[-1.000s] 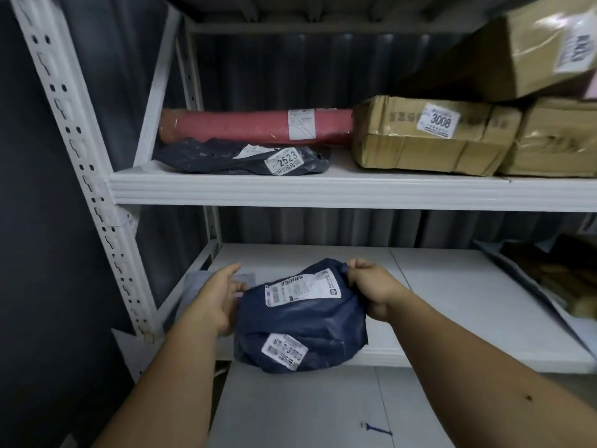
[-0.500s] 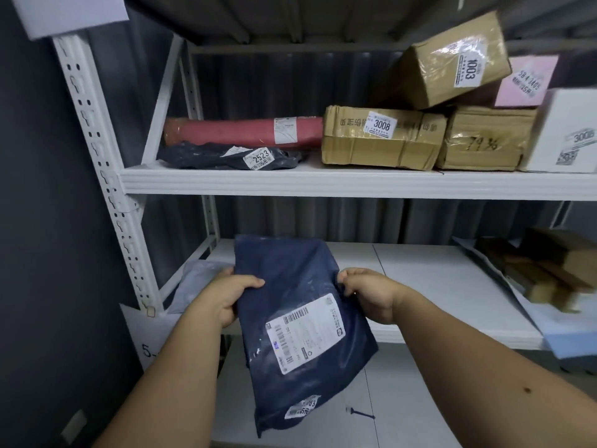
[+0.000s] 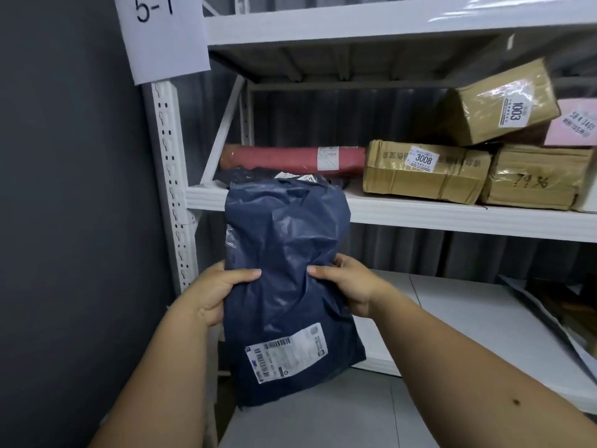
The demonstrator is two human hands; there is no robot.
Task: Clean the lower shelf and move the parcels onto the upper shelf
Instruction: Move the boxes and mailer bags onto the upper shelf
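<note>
I hold a dark blue plastic mailer parcel (image 3: 287, 273) upright in front of the shelving, its white label near the bottom. My left hand (image 3: 216, 294) grips its left edge and my right hand (image 3: 347, 286) grips its right edge, thumbs on the front. The parcel's top edge reaches the front lip of the upper shelf (image 3: 420, 215). The white lower shelf (image 3: 452, 312) lies behind and to the right. Part of another dark mailer (image 3: 255, 174) on the upper shelf shows just behind the held parcel.
On the upper shelf lie a red roll (image 3: 290, 158), taped cardboard boxes (image 3: 423, 171), one marked 1003 (image 3: 504, 105) stacked on top, and a pink parcel (image 3: 575, 124). More parcels (image 3: 562, 305) sit at the lower shelf's right end. The shelf's white upright post (image 3: 171, 176) and a dark wall stand left.
Both hands have lifted the blue parcel from lower-shelf height up toward the upper shelf and stood it upright. My view has tilted upward.
</note>
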